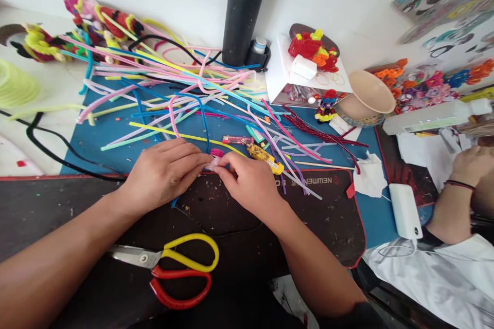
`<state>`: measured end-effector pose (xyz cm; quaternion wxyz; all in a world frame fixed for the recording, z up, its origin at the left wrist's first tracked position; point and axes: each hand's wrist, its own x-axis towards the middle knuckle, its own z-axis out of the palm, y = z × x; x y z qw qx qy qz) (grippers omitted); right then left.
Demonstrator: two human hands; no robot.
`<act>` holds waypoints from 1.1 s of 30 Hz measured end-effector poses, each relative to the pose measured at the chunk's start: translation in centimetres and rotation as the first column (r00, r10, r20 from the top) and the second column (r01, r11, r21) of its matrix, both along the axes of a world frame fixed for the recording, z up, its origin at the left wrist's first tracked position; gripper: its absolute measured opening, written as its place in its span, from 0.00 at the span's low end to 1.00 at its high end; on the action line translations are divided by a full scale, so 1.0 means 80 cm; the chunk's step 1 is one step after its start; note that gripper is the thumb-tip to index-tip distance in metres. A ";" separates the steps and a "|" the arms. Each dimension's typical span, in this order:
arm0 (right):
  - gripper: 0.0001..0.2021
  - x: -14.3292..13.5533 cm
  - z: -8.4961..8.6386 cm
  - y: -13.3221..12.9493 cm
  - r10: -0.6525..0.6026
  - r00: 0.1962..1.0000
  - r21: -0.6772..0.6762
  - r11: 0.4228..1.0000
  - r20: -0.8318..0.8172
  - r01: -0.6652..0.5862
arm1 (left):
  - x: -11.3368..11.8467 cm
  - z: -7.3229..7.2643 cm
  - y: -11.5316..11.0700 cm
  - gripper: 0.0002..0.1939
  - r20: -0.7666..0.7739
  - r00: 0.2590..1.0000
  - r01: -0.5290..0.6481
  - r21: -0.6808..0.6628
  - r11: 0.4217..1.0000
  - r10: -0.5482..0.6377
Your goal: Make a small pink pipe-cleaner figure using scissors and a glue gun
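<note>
Pinching a small pink-and-pale piece (216, 153) from opposite sides, the left hand (165, 172) and right hand (249, 177) each apply a closed fingertip grip, presumably to steady so small a part. The piece sits between them, near the far edge of the black desk mat (320, 231). Loose chenille stems (181, 74) spread across the counter (57, 87) beyond, apparently for colour selection. Yellow-and-red-handled scissors (144, 258) lie nearer the body, likely parked clear of both hands yet within reach.
</note>
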<state>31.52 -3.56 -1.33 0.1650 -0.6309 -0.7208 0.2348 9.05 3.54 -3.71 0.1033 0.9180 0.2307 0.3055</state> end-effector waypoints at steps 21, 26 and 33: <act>0.10 -0.001 -0.003 -0.001 0.019 0.998 0.031 0.999 0.054 -0.021 | 0.001 0.001 -0.001 0.10 0.010 1.000 0.010 -0.064 0.998 -0.009; 0.12 -0.001 0.001 -0.001 0.032 0.996 0.002 0.999 0.089 -0.032 | 0.001 0.005 0.001 0.09 0.059 0.998 -0.010 -0.134 0.991 0.018; 0.09 -0.001 0.000 -0.001 0.030 0.997 0.002 1.000 0.078 -0.030 | 0.006 0.004 0.010 0.27 0.022 0.998 0.058 -0.210 0.976 -0.054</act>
